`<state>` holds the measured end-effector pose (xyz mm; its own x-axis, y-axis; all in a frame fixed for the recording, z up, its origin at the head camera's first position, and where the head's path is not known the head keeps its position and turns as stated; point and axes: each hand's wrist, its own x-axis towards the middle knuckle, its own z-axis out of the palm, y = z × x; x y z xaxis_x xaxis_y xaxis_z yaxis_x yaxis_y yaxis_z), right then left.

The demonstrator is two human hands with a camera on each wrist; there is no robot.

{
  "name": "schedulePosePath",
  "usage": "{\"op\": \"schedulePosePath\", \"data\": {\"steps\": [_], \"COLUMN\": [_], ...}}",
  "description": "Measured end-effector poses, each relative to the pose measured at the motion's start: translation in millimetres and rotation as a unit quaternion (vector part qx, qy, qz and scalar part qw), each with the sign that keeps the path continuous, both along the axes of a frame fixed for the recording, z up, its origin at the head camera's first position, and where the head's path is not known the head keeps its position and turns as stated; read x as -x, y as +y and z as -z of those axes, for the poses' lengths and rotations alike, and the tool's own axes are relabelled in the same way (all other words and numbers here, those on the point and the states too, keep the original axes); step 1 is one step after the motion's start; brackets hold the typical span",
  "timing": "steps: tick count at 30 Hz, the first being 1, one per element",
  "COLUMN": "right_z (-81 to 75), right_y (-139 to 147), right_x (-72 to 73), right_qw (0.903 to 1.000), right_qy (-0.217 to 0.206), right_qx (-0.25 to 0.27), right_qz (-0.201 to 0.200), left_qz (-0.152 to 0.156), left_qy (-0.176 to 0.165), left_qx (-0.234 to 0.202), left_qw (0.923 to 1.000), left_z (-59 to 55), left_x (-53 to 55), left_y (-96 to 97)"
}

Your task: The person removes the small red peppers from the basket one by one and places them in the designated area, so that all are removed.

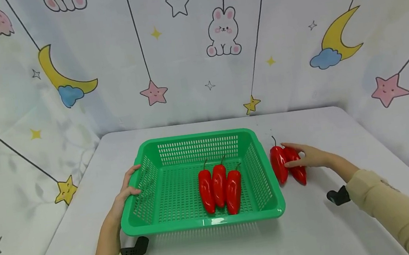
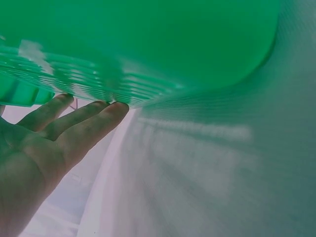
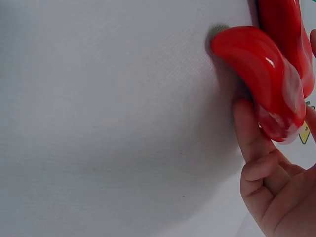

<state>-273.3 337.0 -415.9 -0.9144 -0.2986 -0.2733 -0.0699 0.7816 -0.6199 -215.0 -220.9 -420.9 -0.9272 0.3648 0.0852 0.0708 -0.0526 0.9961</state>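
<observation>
A green plastic basket (image 1: 204,222) stands on the white table, with three glossy red chili peppers (image 1: 219,185) lying side by side in its right half. My left hand (image 1: 119,201) rests at the basket's left side. In the left wrist view, the fingers (image 2: 94,126) are stretched out against the outer wall. To the right of the basket lie two more red peppers, a left one (image 1: 279,165) and a right one (image 1: 299,172). My right hand (image 1: 313,156) holds the right pepper, with thumb and fingers on either side; the right wrist view shows a fingertip (image 3: 244,111) touching it.
The white tabletop (image 1: 220,253) extends in front of the basket and to both sides. Behind it hangs a pale cloth (image 1: 197,69) printed with moons, stars and rabbits. Dark wrist devices (image 1: 338,197) sit below both hands.
</observation>
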Motion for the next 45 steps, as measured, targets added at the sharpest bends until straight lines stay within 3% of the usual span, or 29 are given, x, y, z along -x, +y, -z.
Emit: {"op": "schedulePosePath", "data": {"steps": [6, 10, 14, 20, 27, 36, 45], "right_z": [2.7, -4.4, -21.4, -59.3, -93.7, -115.1, -124.2], "right_y": [3, 4, 2, -11, -39, -65, -88], "right_x": [-8.0, -8.7, -8.7, -16.2, -23.5, -30.9, -30.5], "right_qw": [0.9999, 0.9996, 0.9974, 0.989, 0.9888, 0.9866, 0.981], "right_qy": [0.006, 0.026, 0.057, 0.112, 0.126, 0.155, 0.19], "right_qx": [0.001, -0.012, -0.044, -0.093, -0.075, -0.05, -0.041], "right_qz": [0.012, 0.004, -0.01, -0.024, -0.027, -0.006, -0.004], "left_qz": [0.0, 0.002, 0.002, -0.01, -0.01, -0.001, -0.001], "left_qy": [-0.007, 0.0, 0.009, -0.001, -0.002, 0.0, 0.004], "left_qx": [0.005, 0.003, -0.003, 0.013, 0.005, -0.001, -0.001], "left_qw": [1.0, 1.0, 1.0, 0.9999, 0.9999, 1.0, 1.0], "left_z": [2.7, 3.0, 2.2, 0.2, -1.7, -1.0, 0.3], "left_x": [-3.0, -2.8, -0.7, 0.4, 2.0, 1.1, -0.2], "left_y": [-1.0, -1.1, -1.0, 1.1, 1.3, 0.9, 0.9]}}
